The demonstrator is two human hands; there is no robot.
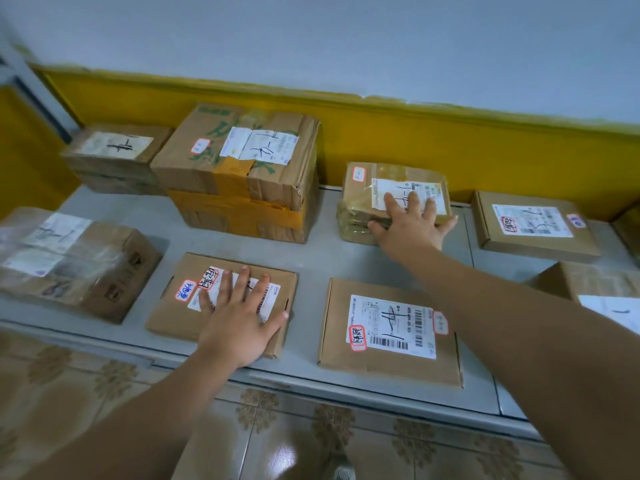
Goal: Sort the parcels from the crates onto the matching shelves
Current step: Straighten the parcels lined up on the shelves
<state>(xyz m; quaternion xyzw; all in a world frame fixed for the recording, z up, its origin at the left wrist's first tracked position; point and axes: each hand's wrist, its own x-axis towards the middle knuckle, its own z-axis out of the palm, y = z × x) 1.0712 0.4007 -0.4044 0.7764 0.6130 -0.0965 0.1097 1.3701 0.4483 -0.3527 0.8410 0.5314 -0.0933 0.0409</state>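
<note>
parcels (391,365) lay across the grey shelf (311,258); the left hand (239,327) pressed flat, fingers spread, on a flat parcel (166,317), the right hand (412,226) spread atop a taped parcel (356,202).

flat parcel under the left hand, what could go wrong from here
1. The flat parcel lies close to the front edge of the shelf. A pull from the left hand pressing on it could slide it off onto the floor.
2. Both hands cover handwritten marks. The right hand hides part of the label on the taped parcel, so a parcel might be misread and mis-sorted.
</note>
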